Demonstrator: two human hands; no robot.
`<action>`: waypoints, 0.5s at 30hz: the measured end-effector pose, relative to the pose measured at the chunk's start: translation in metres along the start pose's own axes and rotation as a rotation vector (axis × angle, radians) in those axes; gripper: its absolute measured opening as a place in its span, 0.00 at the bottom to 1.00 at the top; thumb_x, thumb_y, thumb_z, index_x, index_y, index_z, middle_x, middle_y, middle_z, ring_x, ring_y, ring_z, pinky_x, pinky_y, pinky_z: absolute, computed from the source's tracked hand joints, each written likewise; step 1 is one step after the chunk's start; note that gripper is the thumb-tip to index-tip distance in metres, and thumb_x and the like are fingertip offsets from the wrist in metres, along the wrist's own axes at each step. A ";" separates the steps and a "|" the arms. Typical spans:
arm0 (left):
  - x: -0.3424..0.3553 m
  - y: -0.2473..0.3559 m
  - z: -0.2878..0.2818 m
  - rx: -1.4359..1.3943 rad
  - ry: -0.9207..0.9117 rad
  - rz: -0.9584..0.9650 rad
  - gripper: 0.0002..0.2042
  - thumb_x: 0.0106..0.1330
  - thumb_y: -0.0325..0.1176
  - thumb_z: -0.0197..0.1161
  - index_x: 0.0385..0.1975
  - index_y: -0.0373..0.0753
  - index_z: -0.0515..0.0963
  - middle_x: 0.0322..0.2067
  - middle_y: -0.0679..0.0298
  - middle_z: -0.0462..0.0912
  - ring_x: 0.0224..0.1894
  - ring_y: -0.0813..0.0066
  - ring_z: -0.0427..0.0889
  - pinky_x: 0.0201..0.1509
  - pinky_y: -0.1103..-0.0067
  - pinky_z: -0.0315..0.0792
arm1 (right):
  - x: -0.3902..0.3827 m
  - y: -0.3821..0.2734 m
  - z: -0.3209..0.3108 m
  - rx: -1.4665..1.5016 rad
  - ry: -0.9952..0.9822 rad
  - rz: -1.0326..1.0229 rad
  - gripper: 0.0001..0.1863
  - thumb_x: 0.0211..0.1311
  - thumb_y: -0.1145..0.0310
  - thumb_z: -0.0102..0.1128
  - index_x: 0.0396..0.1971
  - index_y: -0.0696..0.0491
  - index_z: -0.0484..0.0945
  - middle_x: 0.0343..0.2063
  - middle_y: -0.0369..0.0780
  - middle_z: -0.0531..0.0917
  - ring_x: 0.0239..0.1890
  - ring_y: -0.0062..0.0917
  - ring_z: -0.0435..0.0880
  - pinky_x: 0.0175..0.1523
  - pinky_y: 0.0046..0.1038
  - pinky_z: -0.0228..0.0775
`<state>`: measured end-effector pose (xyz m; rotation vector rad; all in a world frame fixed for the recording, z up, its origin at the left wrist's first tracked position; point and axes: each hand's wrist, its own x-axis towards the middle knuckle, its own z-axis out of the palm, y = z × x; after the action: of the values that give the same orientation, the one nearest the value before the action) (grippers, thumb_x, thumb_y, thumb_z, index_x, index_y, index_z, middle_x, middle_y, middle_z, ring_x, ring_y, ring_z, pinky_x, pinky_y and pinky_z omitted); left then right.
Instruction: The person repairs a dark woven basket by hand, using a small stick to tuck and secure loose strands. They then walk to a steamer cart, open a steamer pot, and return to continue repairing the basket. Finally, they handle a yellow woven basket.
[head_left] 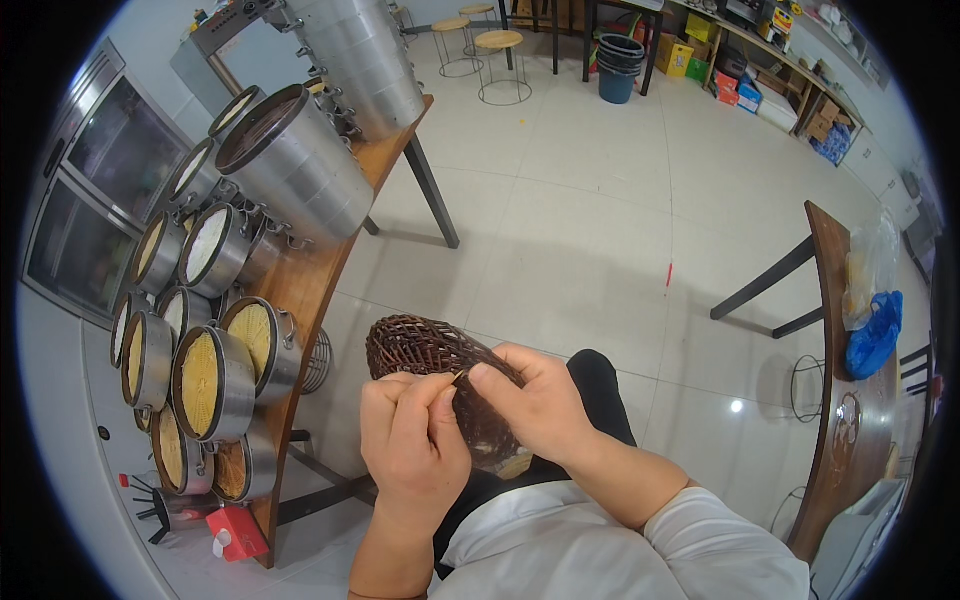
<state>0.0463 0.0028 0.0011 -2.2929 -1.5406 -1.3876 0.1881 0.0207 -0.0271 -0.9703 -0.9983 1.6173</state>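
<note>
A dark brown woven wicker basket (pixel 420 345) rests tilted on my lap, its rounded end pointing away to the left. My right hand (pixel 540 405) grips the basket's side, the thumb lying over the weave near the middle. My left hand (pixel 415 430) is closed in a pinch beside that thumb. A small thin yellowish tip (pixel 459 378) shows between the two hands; what it belongs to is hidden by my fingers. Both hands partly cover the basket's near part, where a paler patch shows low down.
On the left, a wooden table (pixel 335 240) carries steel steamer pots (pixel 205 385) with yellow and white bottoms, a tall steel stack (pixel 365 70) and a red box (pixel 238 533). At right, another table (pixel 835 430) holds a blue plastic bag (pixel 875 335). Stools (pixel 500 40) and a bin (pixel 618 75) stand far off.
</note>
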 end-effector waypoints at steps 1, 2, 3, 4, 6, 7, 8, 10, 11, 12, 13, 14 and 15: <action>0.000 0.000 0.000 -0.002 -0.003 -0.004 0.05 0.62 0.21 0.64 0.37 0.36 0.81 0.30 0.59 0.72 0.32 0.63 0.76 0.32 0.74 0.71 | -0.001 -0.001 0.000 -0.024 0.016 -0.005 0.12 0.72 0.66 0.58 0.41 0.61 0.80 0.29 0.32 0.83 0.30 0.10 0.76 0.34 0.18 0.72; -0.001 0.000 0.000 -0.012 -0.008 -0.020 0.05 0.62 0.21 0.64 0.37 0.36 0.81 0.30 0.59 0.72 0.32 0.64 0.76 0.32 0.74 0.70 | -0.001 -0.003 0.001 -0.031 0.016 0.002 0.12 0.72 0.66 0.57 0.40 0.61 0.80 0.29 0.32 0.83 0.30 0.10 0.76 0.34 0.19 0.72; -0.002 0.000 0.000 -0.023 -0.013 -0.037 0.05 0.62 0.21 0.64 0.37 0.36 0.81 0.30 0.59 0.72 0.32 0.64 0.75 0.32 0.74 0.70 | -0.002 -0.004 0.001 -0.037 0.017 0.009 0.12 0.72 0.66 0.57 0.40 0.62 0.80 0.29 0.32 0.83 0.30 0.10 0.76 0.34 0.19 0.72; -0.003 0.000 0.000 -0.033 -0.019 -0.053 0.06 0.61 0.21 0.64 0.37 0.36 0.81 0.30 0.59 0.72 0.31 0.64 0.75 0.31 0.74 0.69 | -0.003 -0.005 0.000 -0.034 0.020 0.016 0.12 0.72 0.66 0.57 0.39 0.62 0.81 0.29 0.32 0.83 0.31 0.10 0.76 0.35 0.19 0.72; -0.004 -0.002 0.000 -0.035 -0.021 -0.037 0.06 0.61 0.21 0.64 0.37 0.36 0.81 0.30 0.59 0.72 0.31 0.64 0.74 0.31 0.75 0.69 | -0.003 -0.006 0.001 -0.051 0.029 0.005 0.13 0.72 0.66 0.56 0.39 0.62 0.81 0.28 0.32 0.82 0.30 0.10 0.75 0.34 0.18 0.71; -0.004 -0.003 0.000 -0.037 -0.022 -0.032 0.06 0.61 0.21 0.64 0.37 0.36 0.81 0.30 0.60 0.71 0.31 0.64 0.74 0.31 0.75 0.69 | -0.004 -0.006 0.001 -0.055 0.034 -0.001 0.13 0.73 0.65 0.56 0.38 0.62 0.81 0.28 0.31 0.82 0.30 0.09 0.75 0.34 0.18 0.71; -0.004 -0.003 -0.001 -0.043 -0.033 -0.005 0.06 0.61 0.21 0.65 0.37 0.36 0.81 0.30 0.59 0.71 0.31 0.64 0.74 0.32 0.75 0.69 | -0.004 -0.006 -0.001 -0.056 0.027 0.022 0.13 0.73 0.65 0.56 0.38 0.62 0.81 0.28 0.31 0.81 0.30 0.09 0.74 0.34 0.18 0.71; -0.005 -0.004 -0.002 -0.063 -0.058 0.030 0.06 0.61 0.20 0.65 0.37 0.36 0.81 0.30 0.59 0.71 0.32 0.64 0.74 0.32 0.76 0.69 | -0.004 -0.006 -0.003 -0.057 0.013 0.066 0.14 0.73 0.65 0.56 0.38 0.62 0.81 0.27 0.30 0.81 0.30 0.09 0.73 0.34 0.18 0.70; -0.005 -0.004 -0.003 -0.091 -0.053 -0.007 0.07 0.61 0.20 0.65 0.37 0.35 0.81 0.31 0.59 0.71 0.32 0.64 0.74 0.33 0.76 0.69 | -0.003 -0.005 -0.003 -0.037 0.007 0.053 0.14 0.74 0.64 0.55 0.38 0.61 0.81 0.27 0.30 0.80 0.30 0.09 0.73 0.33 0.18 0.69; -0.006 -0.003 -0.004 -0.125 -0.051 -0.054 0.07 0.61 0.20 0.65 0.37 0.35 0.81 0.31 0.59 0.71 0.32 0.65 0.75 0.33 0.76 0.69 | -0.003 -0.004 -0.003 -0.017 0.003 0.040 0.14 0.74 0.64 0.55 0.38 0.61 0.81 0.27 0.29 0.80 0.30 0.09 0.73 0.33 0.18 0.69; -0.006 -0.002 -0.005 -0.170 -0.040 -0.082 0.07 0.60 0.20 0.65 0.37 0.35 0.81 0.31 0.59 0.71 0.33 0.65 0.75 0.33 0.77 0.69 | -0.002 -0.003 -0.003 0.010 0.002 0.063 0.14 0.74 0.64 0.55 0.38 0.61 0.81 0.27 0.29 0.80 0.29 0.09 0.72 0.33 0.18 0.69; -0.005 -0.001 -0.005 -0.146 -0.033 -0.092 0.07 0.61 0.20 0.65 0.37 0.35 0.81 0.31 0.59 0.71 0.33 0.65 0.75 0.33 0.77 0.70 | -0.002 -0.003 -0.003 0.013 -0.002 0.025 0.13 0.74 0.65 0.55 0.37 0.61 0.81 0.26 0.29 0.79 0.29 0.08 0.72 0.32 0.17 0.68; -0.005 -0.001 -0.005 -0.132 -0.017 -0.082 0.07 0.61 0.20 0.65 0.37 0.35 0.81 0.31 0.59 0.71 0.33 0.65 0.75 0.33 0.77 0.70 | -0.002 -0.003 -0.003 0.023 -0.003 0.023 0.12 0.73 0.66 0.54 0.36 0.61 0.81 0.26 0.28 0.79 0.28 0.08 0.71 0.31 0.17 0.66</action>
<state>0.0423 -0.0026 0.0003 -2.3451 -1.6110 -1.5386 0.1922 0.0194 -0.0255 -0.9671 -0.9716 1.6461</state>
